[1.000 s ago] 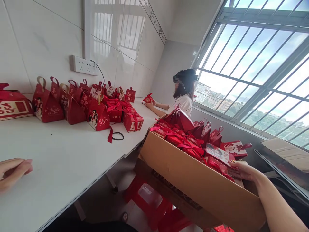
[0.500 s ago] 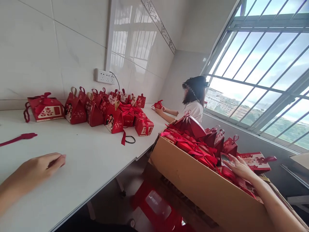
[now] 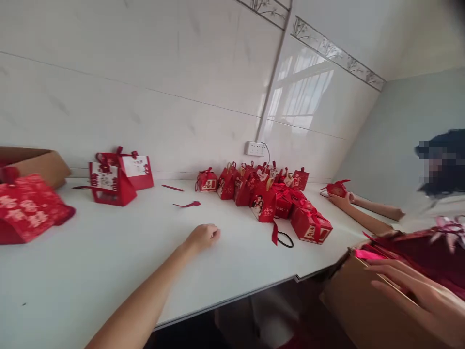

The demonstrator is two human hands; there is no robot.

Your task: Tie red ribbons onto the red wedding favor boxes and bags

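Note:
My left hand (image 3: 203, 236) rests on the white table (image 3: 232, 266), its fingers curled in with nothing seen in them. A dark red strip (image 3: 189, 204) lies just beyond it. My right hand (image 3: 417, 291), slightly blurred, has its fingers stretched out over the near edge of a cardboard box (image 3: 348, 286); I see nothing held. Inside that box are red gift items with a pink ribbon (image 3: 368, 254). Red gift boxes with loop handles, one with a printed couple (image 3: 262, 203), stand grouped on the table. A ribbon-tied box (image 3: 311, 224) sits at the group's right end.
At left are a red gift bag (image 3: 32, 208), a red and white box (image 3: 112, 182) and an open carton (image 3: 47, 167). A black cord loop (image 3: 285, 239) lies near the table edge. Across the corner, a co-worker's hands (image 3: 339, 198) hold a red box.
My view has swung left, bringing the table's left side into sight. My right hand has come off the gift boxes to the carton's near edge. My left hand stays curled on the table.

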